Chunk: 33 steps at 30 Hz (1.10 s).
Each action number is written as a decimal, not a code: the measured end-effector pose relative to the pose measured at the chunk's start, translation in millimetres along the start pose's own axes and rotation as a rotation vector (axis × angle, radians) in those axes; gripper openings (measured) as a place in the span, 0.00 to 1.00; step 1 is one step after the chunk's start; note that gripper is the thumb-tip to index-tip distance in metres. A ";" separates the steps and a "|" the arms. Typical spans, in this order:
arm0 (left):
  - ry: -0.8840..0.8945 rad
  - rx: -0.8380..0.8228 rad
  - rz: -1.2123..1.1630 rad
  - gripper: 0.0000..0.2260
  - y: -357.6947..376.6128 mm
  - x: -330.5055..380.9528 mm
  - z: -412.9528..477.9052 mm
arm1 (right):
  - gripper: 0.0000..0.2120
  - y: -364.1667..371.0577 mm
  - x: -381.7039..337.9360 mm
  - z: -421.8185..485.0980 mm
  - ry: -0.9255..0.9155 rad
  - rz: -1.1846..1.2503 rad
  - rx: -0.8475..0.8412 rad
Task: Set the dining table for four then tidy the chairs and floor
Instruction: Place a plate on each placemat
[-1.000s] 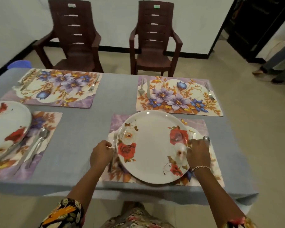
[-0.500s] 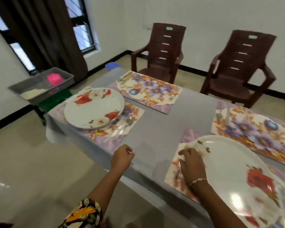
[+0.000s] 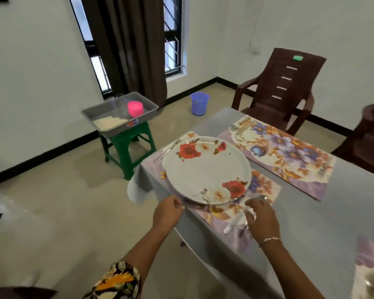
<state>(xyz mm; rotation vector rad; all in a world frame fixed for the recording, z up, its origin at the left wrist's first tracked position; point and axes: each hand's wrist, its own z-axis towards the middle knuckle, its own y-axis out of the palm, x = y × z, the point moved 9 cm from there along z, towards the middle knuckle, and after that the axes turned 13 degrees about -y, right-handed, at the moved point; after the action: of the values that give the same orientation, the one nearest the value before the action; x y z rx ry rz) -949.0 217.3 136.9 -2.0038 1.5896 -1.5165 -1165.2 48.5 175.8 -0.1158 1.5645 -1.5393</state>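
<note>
A white plate with red roses lies on a floral placemat at the near left corner of the grey-clothed table. My left hand is at the plate's near rim with its fingers curled on the edge. My right hand rests with spread fingers on the spoon and knife to the right of the plate. A fork lies on the plate's far left side. A second placemat, without a plate, has cutlery at its far end.
A brown plastic chair stands behind the table, and part of another shows at the right edge. To the left, a green stool carries a grey tray with a pink cup. A blue bucket sits on the floor.
The view has swung left from the right-hand setting to this one. Both hands left the first plate and moved to this plate and its cutlery.
</note>
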 end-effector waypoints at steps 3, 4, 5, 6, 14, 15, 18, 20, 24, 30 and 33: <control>-0.007 -0.016 -0.001 0.11 -11.2 5.9 30.8 | 0.08 13.3 -3.6 21.0 0.028 0.003 -0.021; -0.009 -0.015 -0.011 0.11 -14.3 9.5 41.2 | 0.08 16.8 -1.6 30.2 0.039 -0.004 -0.028; -0.010 -0.010 -0.017 0.10 -17.2 13.1 51.2 | 0.09 19.3 1.1 40.2 0.055 -0.006 -0.031; -0.018 0.001 -0.025 0.07 -20.5 16.0 61.3 | 0.09 21.5 5.1 50.9 0.074 0.005 -0.025; -0.064 0.112 0.089 0.08 -58.0 42.1 131.0 | 0.15 32.8 45.5 129.1 0.349 0.024 0.107; -0.066 0.100 0.098 0.05 -58.9 45.4 138.1 | 0.17 36.1 48.5 134.3 0.373 0.005 0.084; -0.086 0.036 0.141 0.11 -53.3 55.5 154.9 | 0.21 42.4 52.1 150.0 0.376 -0.065 0.017; -0.081 -0.017 0.177 0.08 -45.5 62.1 162.1 | 0.20 40.4 55.2 156.3 0.396 -0.158 -0.018; -0.082 -0.054 0.201 0.12 -39.0 68.1 174.0 | 0.17 47.7 64.1 159.9 0.468 -0.167 -0.132; -0.071 -0.108 0.216 0.17 -36.0 67.0 188.8 | 0.19 48.6 68.8 152.5 0.526 -0.076 -0.077; -0.033 -0.130 0.230 0.17 -33.8 62.0 190.1 | 0.20 46.0 68.0 150.7 0.568 -0.051 -0.059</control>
<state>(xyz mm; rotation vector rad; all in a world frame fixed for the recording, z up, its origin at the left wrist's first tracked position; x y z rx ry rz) -786.1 100.3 106.5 -1.8206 1.8741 -1.3214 -1085.7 -97.0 131.1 0.2750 2.0583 -1.6528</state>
